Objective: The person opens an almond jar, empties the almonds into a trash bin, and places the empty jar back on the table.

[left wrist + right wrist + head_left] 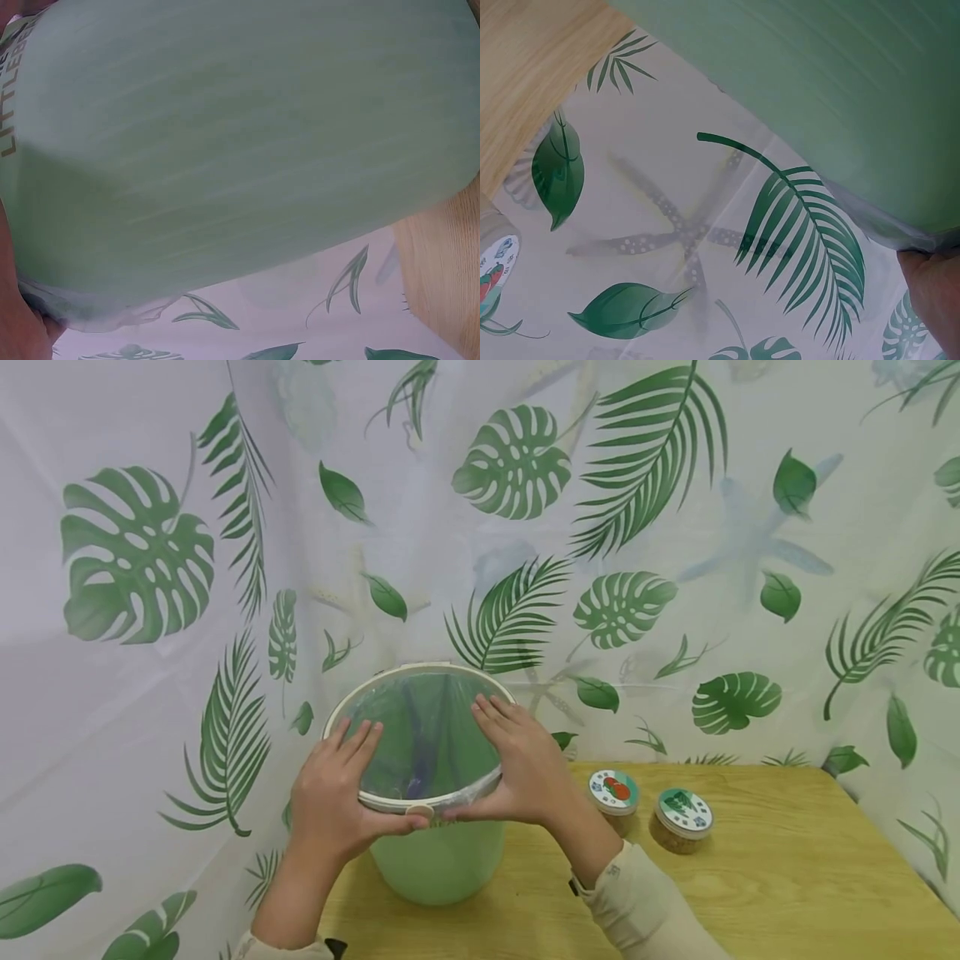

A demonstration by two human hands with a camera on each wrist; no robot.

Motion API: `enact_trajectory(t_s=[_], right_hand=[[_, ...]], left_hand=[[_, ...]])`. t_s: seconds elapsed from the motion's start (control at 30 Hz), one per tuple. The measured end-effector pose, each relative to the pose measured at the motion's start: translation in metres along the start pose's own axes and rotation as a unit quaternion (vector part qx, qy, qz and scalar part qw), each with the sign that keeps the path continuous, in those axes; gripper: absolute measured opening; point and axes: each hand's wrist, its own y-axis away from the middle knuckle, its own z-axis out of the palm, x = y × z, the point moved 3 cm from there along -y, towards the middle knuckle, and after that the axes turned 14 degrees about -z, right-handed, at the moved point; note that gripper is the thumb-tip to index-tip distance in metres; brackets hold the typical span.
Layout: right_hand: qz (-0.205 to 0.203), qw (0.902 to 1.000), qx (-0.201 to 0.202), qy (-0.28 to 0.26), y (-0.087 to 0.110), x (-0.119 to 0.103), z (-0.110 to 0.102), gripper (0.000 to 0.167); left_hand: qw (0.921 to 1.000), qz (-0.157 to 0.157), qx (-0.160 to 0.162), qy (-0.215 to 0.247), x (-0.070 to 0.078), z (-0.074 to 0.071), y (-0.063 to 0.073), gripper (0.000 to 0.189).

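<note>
One green bin [438, 868] stands on the tabletop [787, 868], below and between the left grip [326, 793] and the right grip [528, 768], which are the bare hands of a person. Each grip holds the cream rim [454, 797] at its own side, narrow, with the fingers over the opening and the thumb along the outer front. A clear plastic film [474, 790] lies over the rim and hangs outside, just beside the right thumb. The tip of the left thumb is at a small round tab [419, 811].

To the right of the right grip, near its wrist, there is a jar with tomatoes on the lid [613, 791]; farther right stands a jar with green print on the lid [684, 812]. Beyond both grips is a leaf-printed cloth [622, 610].
</note>
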Motion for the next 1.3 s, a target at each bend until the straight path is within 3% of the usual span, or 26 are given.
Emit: enact_trajectory(t_s=[0.87,1.3], right_hand=[[0.001,0.9997,0.018,-0.017,0.018,-0.017,-0.013,0.138],[0.000,0.9997,0.023,-0.005,0.025,-0.024,-0.019,0.138]], left_hand=[[0.9997,-0.011,0.006,0.020,0.011,-0.011,0.020,0.141],[0.9991,-0.002,0.030,0.031,0.017,-0.016,0.025,0.139]])
